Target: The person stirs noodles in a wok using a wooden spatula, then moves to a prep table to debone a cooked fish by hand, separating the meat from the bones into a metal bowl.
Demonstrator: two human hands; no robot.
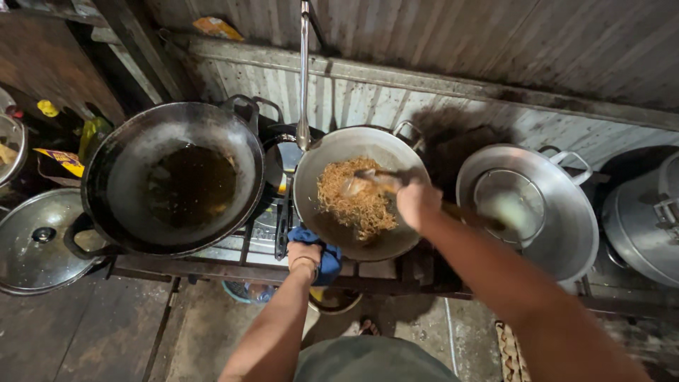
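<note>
Two woks sit side by side on the black metal stove frame (262, 269) in front of me, and I am working at the right-hand one. My left hand (305, 255) is at the near rim of that silvery wok (389, 152), fingers closed tight on a crumpled blue cloth (327, 260) wrapped over the edge. My right hand (417, 201) reaches over the same wok, fingers curled shut around the handle of a spatula (364, 184), whose pale blade is blurred and lies in the food. Inside the rounded bowl is a tangled heap of thin golden-brown noodles (353, 198), lying mostly left of centre against the smooth, dull metal.

To the left stands a bigger, darker wok (120, 170), its surface blackened and matte, with looped handles and a pool of dark brown oil (191, 184) in the bottom. Between the two hangs a long, shiny steel ladle (304, 85), its handle running straight up toward the far wall. That wall is ribbed corrugated sheet metal (495, 49), grey and sooty.

On the right, a wide aluminium lid (566, 226) with a loop handle lies upside down, and a large grey pot (647, 219) sits just beyond it at the frame edge. At the near left is a domed glass lid (28, 247) with a black knob.
</note>
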